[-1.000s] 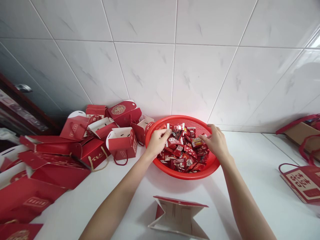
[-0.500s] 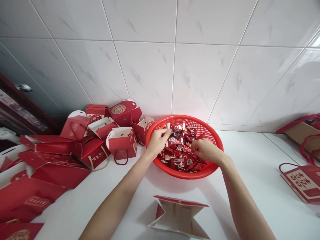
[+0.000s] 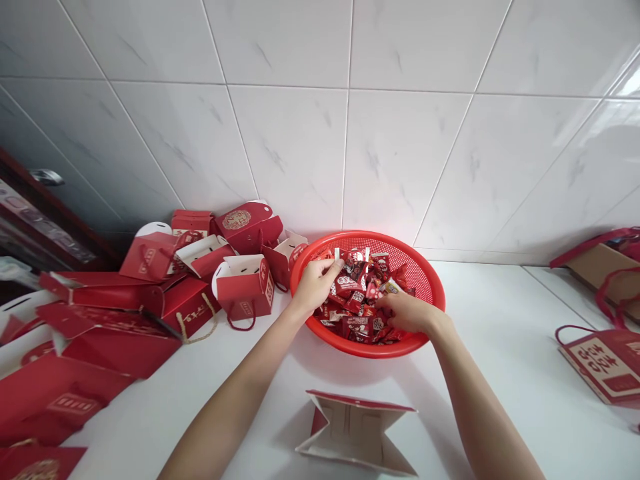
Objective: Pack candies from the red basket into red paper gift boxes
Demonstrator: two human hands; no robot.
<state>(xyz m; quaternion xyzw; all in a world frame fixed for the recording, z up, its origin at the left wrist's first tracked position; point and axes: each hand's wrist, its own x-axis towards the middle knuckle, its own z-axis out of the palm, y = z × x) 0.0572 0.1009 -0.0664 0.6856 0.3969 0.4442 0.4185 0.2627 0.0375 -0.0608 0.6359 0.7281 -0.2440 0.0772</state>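
A red perforated plastic basket [image 3: 423,340] holds a heap of small wrapped candies [image 3: 357,327], mostly red with white print. At the basket's left side, my left hand [image 3: 313,288] is closed, its thumb and fingers pinching a red-and-white candy packet [image 3: 349,285] above the heap. My right hand [image 3: 407,312] reaches in from the right. Its fingers are curled down among the candies, beside a pinkish wrapper [image 3: 373,291], and the fingertips are partly hidden. Nearer to me stands an open red paper box [image 3: 357,437], whose pale inside shows.
Many red gift boxes [image 3: 245,287] crowd the left side, some with cord handles. On the right lie a red box with light lettering [image 3: 600,363] and a brown carton [image 3: 605,270] with red straps. A tiled wall [image 3: 400,167] rises behind the white counter [image 3: 495,333].
My right hand has shifted slightly left and down within the candies, and a yellowish-white wrapper now shows above it. My left hand stays in place with its packet.
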